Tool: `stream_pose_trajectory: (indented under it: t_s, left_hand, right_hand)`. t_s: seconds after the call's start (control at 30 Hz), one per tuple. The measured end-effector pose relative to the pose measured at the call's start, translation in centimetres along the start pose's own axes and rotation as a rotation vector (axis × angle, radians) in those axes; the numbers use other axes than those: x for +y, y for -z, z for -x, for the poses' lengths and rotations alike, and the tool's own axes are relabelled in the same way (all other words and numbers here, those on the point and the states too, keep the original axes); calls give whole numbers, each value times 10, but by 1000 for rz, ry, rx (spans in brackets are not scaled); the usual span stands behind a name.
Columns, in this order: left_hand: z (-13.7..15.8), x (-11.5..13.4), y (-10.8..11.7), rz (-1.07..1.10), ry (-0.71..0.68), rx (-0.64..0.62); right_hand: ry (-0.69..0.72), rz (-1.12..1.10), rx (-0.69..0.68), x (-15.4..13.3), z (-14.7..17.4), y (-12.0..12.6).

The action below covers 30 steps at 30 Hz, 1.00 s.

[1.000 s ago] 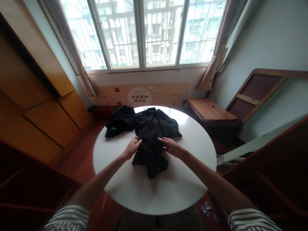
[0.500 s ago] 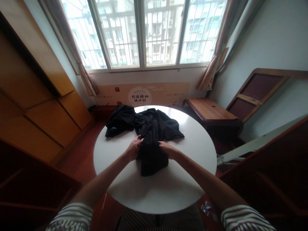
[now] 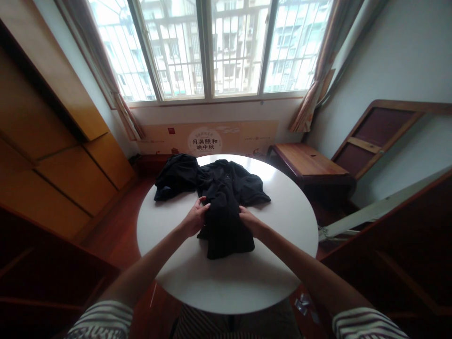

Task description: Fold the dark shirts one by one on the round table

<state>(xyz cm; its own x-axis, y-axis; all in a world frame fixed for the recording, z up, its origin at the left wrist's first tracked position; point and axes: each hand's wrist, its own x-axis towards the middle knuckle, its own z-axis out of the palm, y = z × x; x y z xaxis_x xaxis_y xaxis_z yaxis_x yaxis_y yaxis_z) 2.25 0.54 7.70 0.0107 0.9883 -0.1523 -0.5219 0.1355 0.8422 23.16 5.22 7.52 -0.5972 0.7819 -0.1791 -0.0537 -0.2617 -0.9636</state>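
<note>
A black short-sleeved shirt [image 3: 226, 230] with a collar lies on the round white table [image 3: 282, 245], its collar toward the window and its hem toward me. My left hand [image 3: 195, 218] grips the shirt's left side, fingers bent around the cloth. On the opposite side my right hand [image 3: 251, 220] pinches the other edge, with part of its fingers hidden by the fabric. Between the hands the cloth is bunched and slightly raised. A second black garment [image 3: 177, 176] lies crumpled at the table's far left, touching the shirt's sleeve.
Past the table, a low wooden-topped cabinet [image 3: 307, 159] stands at the right, with a dark-panelled wooden frame [image 3: 377, 127] leaning by the wall. A printed cardboard panel [image 3: 229, 136] is under the window. Yellow-brown cupboards [image 3: 70, 165] line the left side.
My right hand has shifted slightly right, drawing the shirt's lower part wider. The left hand has moved a little left. The crumpled garment has stayed put.
</note>
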Motion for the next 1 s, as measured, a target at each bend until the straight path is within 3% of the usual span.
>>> stream_pose_trajectory:
  t_s: [0.2,0.33,0.4,0.5,0.6,0.73,0.87,0.93,1.0]
  left_hand:
    - [7,22,19,-189,-159,233]
    - [17,49,45,-338,-220,321]
    - [28,63,59,-438,-179,328]
    - [50,77,76,-630,29,275]
    - [74,80,86,-806,247,200]
    - [98,79,82,-874,375,167]
    - [118,79,67,-606,251,-33]
    - [129,76,60,-500,190,-145]
    - [137,72,56,-467,216,-220]
  right_hand:
    - [57,-46,61,-13,15,32]
    - [110,114,248,-36,43,66]
    - [136,178,342,-50,60,82]
    - [141,266,412,-65,85,104]
    - [-11,407,309,-67,101,122]
    - [-222,524,115,-56,102,140]
    - [-197,476,122,-43,96,148]
    - [-189,447,22,-37,98,145]
    - [-202,446,-110,-32,103,137]
